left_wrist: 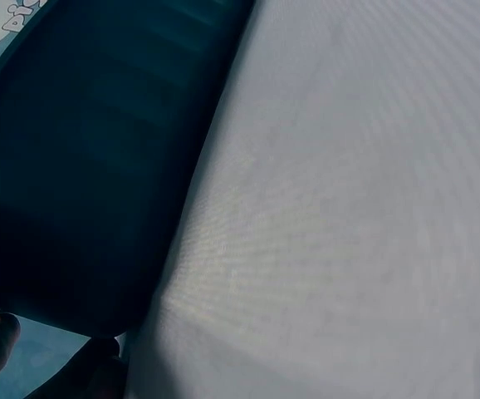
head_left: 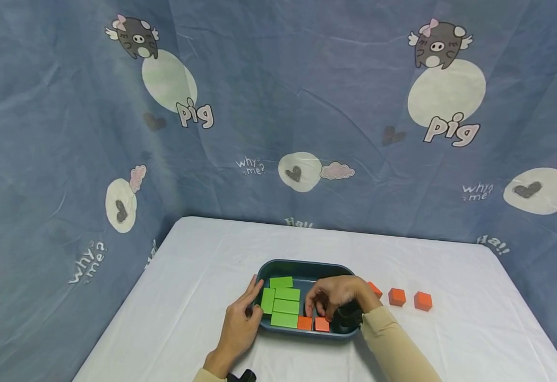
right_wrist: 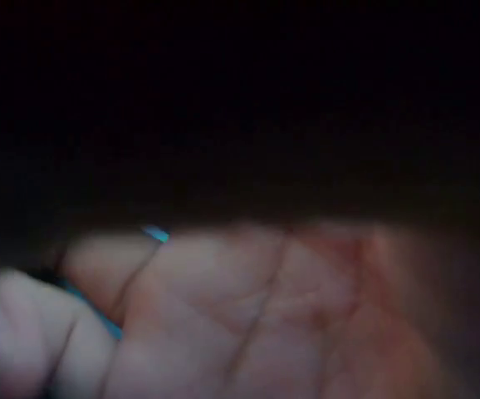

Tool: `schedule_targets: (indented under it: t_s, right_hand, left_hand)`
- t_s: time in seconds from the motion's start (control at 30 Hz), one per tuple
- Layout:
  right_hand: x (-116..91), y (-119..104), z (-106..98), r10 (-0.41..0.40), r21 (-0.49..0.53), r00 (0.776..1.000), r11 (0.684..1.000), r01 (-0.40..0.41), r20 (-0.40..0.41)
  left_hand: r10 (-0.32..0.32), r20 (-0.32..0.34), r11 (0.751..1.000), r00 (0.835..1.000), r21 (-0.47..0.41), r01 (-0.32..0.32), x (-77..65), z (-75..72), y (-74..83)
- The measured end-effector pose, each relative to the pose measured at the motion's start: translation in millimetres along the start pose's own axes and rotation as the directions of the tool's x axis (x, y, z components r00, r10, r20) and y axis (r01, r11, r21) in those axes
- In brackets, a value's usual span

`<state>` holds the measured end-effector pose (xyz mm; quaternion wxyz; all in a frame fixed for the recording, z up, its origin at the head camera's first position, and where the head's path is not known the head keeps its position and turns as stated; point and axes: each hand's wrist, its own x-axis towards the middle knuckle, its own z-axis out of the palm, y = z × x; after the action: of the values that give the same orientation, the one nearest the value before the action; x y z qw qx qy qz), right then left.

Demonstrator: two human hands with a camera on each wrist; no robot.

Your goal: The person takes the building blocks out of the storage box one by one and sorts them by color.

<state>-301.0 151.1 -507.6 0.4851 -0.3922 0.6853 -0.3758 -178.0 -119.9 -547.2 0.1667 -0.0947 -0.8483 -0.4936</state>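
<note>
A dark blue tray [head_left: 302,262] holds several green blocks [head_left: 285,306] packed into its left part. Along the near wall sit an orange block [head_left: 304,323] and an orange cube [head_left: 322,324], with a narrow gap between them. My left hand [head_left: 238,324] rests against the tray's left end, fingers fairly straight and thumb at the rim. Inside the tray, my right hand [head_left: 336,292] reaches down with bent fingers, its fingertips just behind the two orange pieces. Whether they pinch the cube is hidden. In the right wrist view only a blurred palm [right_wrist: 257,324] shows.
Outside the tray to the right, orange cubes stand on the white tablecloth [head_left: 202,313]: one partly behind the right wrist [head_left: 374,289], a middle cube [head_left: 396,297] and a far-right cube [head_left: 423,301]. A blue printed cloth [head_left: 345,207] hangs behind the table.
</note>
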Motion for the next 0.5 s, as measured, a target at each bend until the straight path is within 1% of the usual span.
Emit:
schedule_targets:
  t_s: [0.17, 0.3, 0.5]
  right_hand:
    - [-0.1, 0.5, 0.6, 0.043, -0.029, 0.999, 0.999, -0.043, -0.008]
    - [-0.2, 1.0, 0.9, 0.052, -0.029, 0.999, 0.998, -0.052, -0.008]
    - [-1.5, 1.5, 1.0, 0.056, -0.026, 0.998, 0.998, -0.056, -0.021]
  left_hand:
    - [-0.012, 0.008, 1.000, 1.000, -0.003, 0.012, -0.5, 0.1, 0.5]
    - [-0.017, 0.012, 1.000, 1.000, -0.006, 0.017, -0.4, -0.3, 0.8]
    - [-0.006, 0.008, 1.000, 1.000, -0.008, 0.006, 0.4, -0.4, -0.4]
